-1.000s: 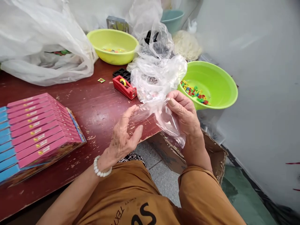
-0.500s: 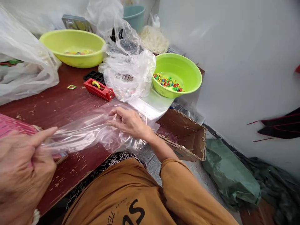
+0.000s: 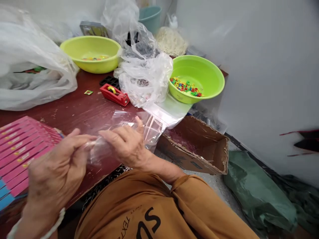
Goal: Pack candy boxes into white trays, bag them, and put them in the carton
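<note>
A clear plastic bag (image 3: pixel 153 131) spreads across the centre of the frame, over a dark red surface (image 3: pixel 74 108). The left hand (image 3: pixel 58 166) pinches its left end; the right hand (image 3: pixel 127 144) touches it, grip unclear. Pink boxes (image 3: pixel 27 149) stand at left.

Pale wall (image 3: pixel 261 66), scuffed red table (image 3: pixel 74 108)

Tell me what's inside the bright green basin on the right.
The green basin holds many small pieces, red, yellow and green among them; whatever lies beneath the top ones is covered.
</note>
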The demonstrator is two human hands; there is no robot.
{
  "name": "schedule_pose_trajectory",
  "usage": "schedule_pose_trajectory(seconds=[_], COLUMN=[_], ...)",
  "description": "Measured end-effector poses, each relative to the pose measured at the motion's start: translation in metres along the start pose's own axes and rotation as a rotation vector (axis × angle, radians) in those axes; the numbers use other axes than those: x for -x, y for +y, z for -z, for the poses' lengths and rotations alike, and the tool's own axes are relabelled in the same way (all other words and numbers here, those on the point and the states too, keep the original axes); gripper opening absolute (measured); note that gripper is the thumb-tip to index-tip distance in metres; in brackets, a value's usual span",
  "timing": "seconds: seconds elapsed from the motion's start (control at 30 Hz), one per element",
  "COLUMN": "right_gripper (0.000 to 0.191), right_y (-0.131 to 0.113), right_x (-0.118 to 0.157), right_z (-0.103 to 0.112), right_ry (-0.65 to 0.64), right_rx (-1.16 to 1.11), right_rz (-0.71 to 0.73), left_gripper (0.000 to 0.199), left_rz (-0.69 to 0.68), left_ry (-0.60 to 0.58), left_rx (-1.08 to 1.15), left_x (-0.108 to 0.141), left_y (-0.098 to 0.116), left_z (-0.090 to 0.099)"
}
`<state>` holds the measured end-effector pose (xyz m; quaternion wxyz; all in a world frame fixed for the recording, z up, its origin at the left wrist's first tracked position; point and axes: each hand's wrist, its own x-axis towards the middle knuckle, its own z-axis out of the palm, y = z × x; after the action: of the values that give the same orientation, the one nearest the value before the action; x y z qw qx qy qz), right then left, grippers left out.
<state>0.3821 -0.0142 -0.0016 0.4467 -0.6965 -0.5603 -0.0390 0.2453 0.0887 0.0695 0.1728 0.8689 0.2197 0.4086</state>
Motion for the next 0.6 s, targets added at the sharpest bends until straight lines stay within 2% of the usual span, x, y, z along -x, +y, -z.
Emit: schedule_pose_trajectory(seconds=[0.07,0.13,0.2,0.27,0.37,0.43,0.47,0.53,0.6], right_gripper=[0.031,0.033,0.037,0.04,0.039,0.037,0.041,0.06,0.077], right_y=[0.011,0.021,0.031,0.041,0.054,0.061,0.064,0.066,0.065], right_x=[-0.005,-0.01,-0.019,-0.03,-0.048,-0.059,-0.065,-0.075,-0.085], right_z=[0.004,0.01,0.016,0.021,0.031,0.041,0.046,0.056,0.062], right_ry=[0.014,0.014,0.007,-0.023,-0.1,-0.167,-0.212,-0.301,-0.35], right_rx=[0.023,0.07,0.115,0.114,-0.057,-0.34,-0.514,-0.829,-1.005], right_rz=[0.019,0.005,-0.037,-0.059,-0.037,-0.012,-0.003,0.002,0.0], left_gripper=[0.013,0.012,0.013,0.023,0.044,0.066,0.079,0.1,0.1], left_rz=[-0.046,0.025,0.104,0.105,0.013,-0.074,-0.115,-0.185,-0.236], left_ry=[0.051,0.091,0.113,0.13,0.102,0.032,-0.02,-0.144,-0.265], left_rx=[0.044,0.238,0.397,0.435,0.261,0.017,-0.105,-0.289,-0.399], left_x=[-0.005,-0.014,-0.026,-0.038,-0.053,-0.059,-0.06,-0.061,-0.06], left_y=[0.003,0.006,0.008,0.01,0.007,-0.002,-0.007,-0.02,-0.028], left_z=[-0.009,-0.014,-0.014,-0.007,0.012,0.025,0.032,0.042,0.051])
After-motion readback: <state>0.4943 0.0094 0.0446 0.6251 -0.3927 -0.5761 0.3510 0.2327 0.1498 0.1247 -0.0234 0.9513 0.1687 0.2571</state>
